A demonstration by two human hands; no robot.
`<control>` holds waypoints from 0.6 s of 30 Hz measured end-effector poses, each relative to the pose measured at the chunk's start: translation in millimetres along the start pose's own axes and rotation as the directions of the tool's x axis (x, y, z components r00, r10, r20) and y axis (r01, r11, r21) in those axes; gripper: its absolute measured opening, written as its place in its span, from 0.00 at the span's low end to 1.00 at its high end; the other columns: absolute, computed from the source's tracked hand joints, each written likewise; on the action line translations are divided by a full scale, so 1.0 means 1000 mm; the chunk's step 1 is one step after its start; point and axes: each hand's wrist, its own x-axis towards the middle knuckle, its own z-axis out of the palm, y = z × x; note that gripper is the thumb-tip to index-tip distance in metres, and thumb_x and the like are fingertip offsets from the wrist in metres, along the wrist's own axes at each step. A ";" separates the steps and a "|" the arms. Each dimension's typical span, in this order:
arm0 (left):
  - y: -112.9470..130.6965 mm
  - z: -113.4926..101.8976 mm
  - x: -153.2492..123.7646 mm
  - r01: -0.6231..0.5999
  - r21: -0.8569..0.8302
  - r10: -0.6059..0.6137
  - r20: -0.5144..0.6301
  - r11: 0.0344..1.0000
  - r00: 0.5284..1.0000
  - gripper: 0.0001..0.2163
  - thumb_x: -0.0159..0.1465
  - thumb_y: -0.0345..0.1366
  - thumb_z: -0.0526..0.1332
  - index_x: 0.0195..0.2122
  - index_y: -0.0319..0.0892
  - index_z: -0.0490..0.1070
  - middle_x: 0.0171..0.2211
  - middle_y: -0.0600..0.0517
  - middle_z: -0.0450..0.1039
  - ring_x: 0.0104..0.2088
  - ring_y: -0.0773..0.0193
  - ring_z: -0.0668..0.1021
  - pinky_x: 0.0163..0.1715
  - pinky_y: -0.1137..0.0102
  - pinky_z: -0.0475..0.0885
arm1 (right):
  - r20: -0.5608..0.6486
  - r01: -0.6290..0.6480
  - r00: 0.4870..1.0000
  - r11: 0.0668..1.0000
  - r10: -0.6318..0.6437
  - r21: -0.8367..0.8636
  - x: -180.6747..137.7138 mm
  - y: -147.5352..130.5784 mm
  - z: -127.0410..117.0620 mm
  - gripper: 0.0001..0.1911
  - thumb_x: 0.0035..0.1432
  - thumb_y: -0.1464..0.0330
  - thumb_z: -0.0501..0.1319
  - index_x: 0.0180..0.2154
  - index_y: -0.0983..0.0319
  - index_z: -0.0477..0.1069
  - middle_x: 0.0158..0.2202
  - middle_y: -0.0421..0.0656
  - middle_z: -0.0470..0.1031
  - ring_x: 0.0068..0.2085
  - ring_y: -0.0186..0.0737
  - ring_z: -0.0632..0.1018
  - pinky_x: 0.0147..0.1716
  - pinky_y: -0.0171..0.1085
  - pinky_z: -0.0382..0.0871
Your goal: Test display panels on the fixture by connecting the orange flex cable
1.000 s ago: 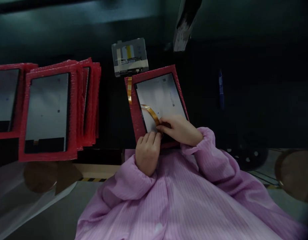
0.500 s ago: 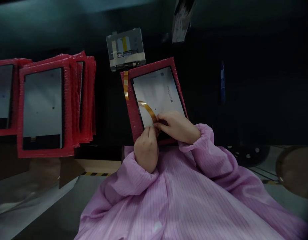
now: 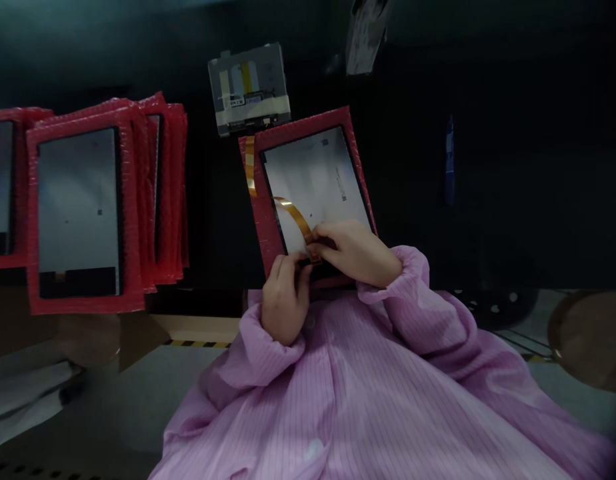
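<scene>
You are looking at a dim, underexposed scene: the black bench around the display panel swallows nearly all detail. Soft light falls from above onto that panel, whose grey face gives a flat sheen without harsh glare. Left of it, the red-sleeved panels reflect the same muted light. Nearer you than the panel, your pink sleeves are the brightest area, slightly soft. The edges bend and smear, most at the lower corners, and the far background is murky.

Dim room, dark worktable, grey floor below.
</scene>
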 end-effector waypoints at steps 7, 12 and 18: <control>-0.003 -0.006 0.017 0.130 -0.054 -0.124 0.089 0.990 0.988 0.08 0.65 0.37 0.58 0.43 0.41 0.70 0.31 0.53 0.71 0.29 0.67 0.72 0.32 0.71 0.68 | -0.055 -0.056 0.996 0.990 0.063 0.130 0.002 -0.005 0.005 0.06 0.62 0.71 0.58 0.35 0.61 0.74 0.36 0.40 0.77 0.37 0.36 0.75 0.36 0.34 0.63; -0.011 -0.028 0.025 0.210 -0.260 -0.184 0.121 0.943 0.976 0.08 0.63 0.40 0.59 0.35 0.41 0.73 0.28 0.54 0.71 0.26 0.69 0.71 0.28 0.74 0.66 | -0.018 0.073 0.997 0.951 -0.071 0.301 -0.008 -0.011 -0.004 0.07 0.63 0.67 0.59 0.41 0.63 0.73 0.32 0.39 0.74 0.31 0.31 0.74 0.32 0.31 0.64; -0.051 -0.080 -0.013 0.498 -0.372 -0.385 0.339 0.783 0.858 0.11 0.60 0.46 0.61 0.30 0.43 0.71 0.27 0.53 0.70 0.28 0.66 0.72 0.27 0.74 0.69 | -0.640 -0.483 0.706 0.867 0.303 -0.122 -0.032 0.022 -0.065 0.23 0.61 0.62 0.60 0.54 0.67 0.65 0.45 0.51 0.70 0.41 0.45 0.74 0.38 0.42 0.65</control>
